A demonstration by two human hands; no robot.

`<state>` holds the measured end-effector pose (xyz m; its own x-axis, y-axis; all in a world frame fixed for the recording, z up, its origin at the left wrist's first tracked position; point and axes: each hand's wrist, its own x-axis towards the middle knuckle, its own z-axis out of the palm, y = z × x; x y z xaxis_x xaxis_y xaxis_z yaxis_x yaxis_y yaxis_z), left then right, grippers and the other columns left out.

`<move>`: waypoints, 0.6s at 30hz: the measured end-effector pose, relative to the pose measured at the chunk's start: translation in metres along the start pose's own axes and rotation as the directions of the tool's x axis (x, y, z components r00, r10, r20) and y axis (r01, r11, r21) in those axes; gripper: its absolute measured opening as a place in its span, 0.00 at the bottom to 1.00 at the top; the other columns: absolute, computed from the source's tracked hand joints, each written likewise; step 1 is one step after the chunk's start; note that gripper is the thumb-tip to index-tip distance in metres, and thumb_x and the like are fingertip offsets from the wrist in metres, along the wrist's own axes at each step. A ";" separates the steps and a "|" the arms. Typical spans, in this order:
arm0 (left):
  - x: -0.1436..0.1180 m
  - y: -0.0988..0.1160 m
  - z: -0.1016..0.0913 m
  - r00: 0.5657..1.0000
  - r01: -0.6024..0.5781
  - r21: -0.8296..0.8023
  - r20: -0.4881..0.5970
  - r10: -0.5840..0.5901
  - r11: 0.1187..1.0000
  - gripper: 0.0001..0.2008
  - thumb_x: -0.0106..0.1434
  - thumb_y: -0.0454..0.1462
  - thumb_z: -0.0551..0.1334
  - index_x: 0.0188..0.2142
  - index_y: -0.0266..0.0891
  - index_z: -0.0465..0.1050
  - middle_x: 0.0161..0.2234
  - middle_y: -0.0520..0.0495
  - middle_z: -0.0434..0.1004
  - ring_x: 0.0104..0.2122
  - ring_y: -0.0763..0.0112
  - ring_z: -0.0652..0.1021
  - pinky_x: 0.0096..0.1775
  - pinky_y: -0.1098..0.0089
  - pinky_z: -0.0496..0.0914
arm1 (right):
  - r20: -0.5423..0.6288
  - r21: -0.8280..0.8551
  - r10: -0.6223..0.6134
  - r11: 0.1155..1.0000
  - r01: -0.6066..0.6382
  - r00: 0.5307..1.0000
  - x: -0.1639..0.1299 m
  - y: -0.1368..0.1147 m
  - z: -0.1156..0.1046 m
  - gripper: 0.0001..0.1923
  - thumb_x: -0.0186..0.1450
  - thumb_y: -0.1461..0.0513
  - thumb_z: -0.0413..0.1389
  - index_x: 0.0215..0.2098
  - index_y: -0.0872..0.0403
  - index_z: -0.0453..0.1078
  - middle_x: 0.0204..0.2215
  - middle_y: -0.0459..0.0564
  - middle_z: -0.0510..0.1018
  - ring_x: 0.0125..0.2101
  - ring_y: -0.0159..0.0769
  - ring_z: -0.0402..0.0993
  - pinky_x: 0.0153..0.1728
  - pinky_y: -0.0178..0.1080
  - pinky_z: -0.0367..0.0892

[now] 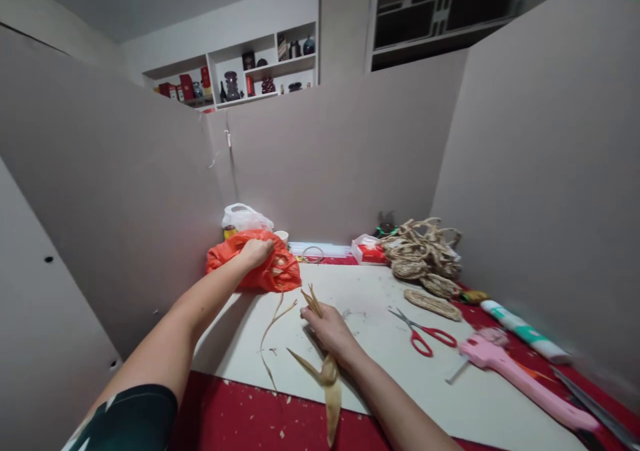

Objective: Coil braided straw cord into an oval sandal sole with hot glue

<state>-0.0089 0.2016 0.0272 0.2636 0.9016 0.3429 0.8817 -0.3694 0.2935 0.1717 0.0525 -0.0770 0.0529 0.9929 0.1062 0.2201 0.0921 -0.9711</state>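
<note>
**Dry leaves and an orange bag**

Grey walls (125, 191) stand all around a white board (380, 364) on a red table (235, 418). At the back of the board sits the orange bag (260, 268). It looks soft, light and crinkly. The left hand (256, 251) is closed on its top. The right hand (327, 328) is curled shut around thin dry leaves (327, 371) near the front edge. They seem light and easy to snap, so the thick bunched middle looks best to hold. Rope coils (420, 251), a pink glue gun (520, 374) and red scissors (425, 334) lie to the right. No words can be read.
</note>
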 end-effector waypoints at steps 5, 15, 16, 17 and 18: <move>-0.014 -0.021 0.004 0.936 0.339 0.012 -0.110 -0.336 0.941 0.17 0.65 0.41 0.58 0.51 0.37 0.68 0.50 0.41 0.70 0.44 0.63 0.75 0.44 0.57 0.72 | 0.094 -0.046 -0.017 0.999 0.022 0.995 -0.004 0.003 0.001 0.15 0.53 0.50 0.54 0.23 0.55 0.67 0.17 0.45 0.68 0.19 0.32 0.62 0.22 0.35 0.57; -0.056 -0.018 0.027 0.930 0.367 0.156 -0.044 -0.365 0.917 0.18 0.65 0.41 0.59 0.52 0.37 0.67 0.50 0.41 0.70 0.45 0.62 0.75 0.44 0.56 0.72 | -0.047 0.044 0.078 0.996 -0.076 0.996 -0.010 -0.003 -0.007 0.14 0.52 0.53 0.57 0.26 0.56 0.68 0.14 0.40 0.62 0.14 0.26 0.56 0.17 0.32 0.54; -0.058 -0.018 0.026 0.947 0.320 0.172 -0.032 -0.320 0.931 0.18 0.65 0.41 0.59 0.52 0.37 0.67 0.50 0.41 0.70 0.45 0.62 0.74 0.45 0.56 0.72 | -0.065 0.062 0.090 0.994 -0.086 0.994 -0.007 -0.003 -0.007 0.14 0.52 0.53 0.57 0.27 0.56 0.69 0.14 0.39 0.62 0.14 0.26 0.56 0.16 0.31 0.53; -0.060 -0.018 0.025 0.963 0.268 0.190 -0.024 -0.268 0.945 0.18 0.65 0.42 0.59 0.52 0.37 0.67 0.50 0.41 0.70 0.46 0.61 0.74 0.46 0.55 0.71 | -0.079 0.084 0.102 0.992 -0.095 0.992 -0.005 -0.003 -0.008 0.15 0.53 0.52 0.57 0.27 0.57 0.69 0.13 0.38 0.61 0.13 0.26 0.55 0.15 0.31 0.52; -0.064 -0.018 0.024 0.977 0.211 0.208 -0.017 -0.212 0.955 0.17 0.65 0.42 0.58 0.51 0.36 0.68 0.51 0.41 0.71 0.48 0.60 0.74 0.48 0.53 0.69 | -0.086 0.109 0.111 0.989 -0.102 0.990 -0.004 -0.003 -0.008 0.15 0.53 0.52 0.57 0.28 0.57 0.69 0.12 0.37 0.59 0.12 0.25 0.54 0.14 0.31 0.51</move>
<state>-0.0324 0.1558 -0.0211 0.0635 0.9555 0.2882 0.9791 -0.1155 0.1675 0.1792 0.0481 -0.0729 0.1604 0.9869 0.0155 0.1057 -0.0016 -0.9944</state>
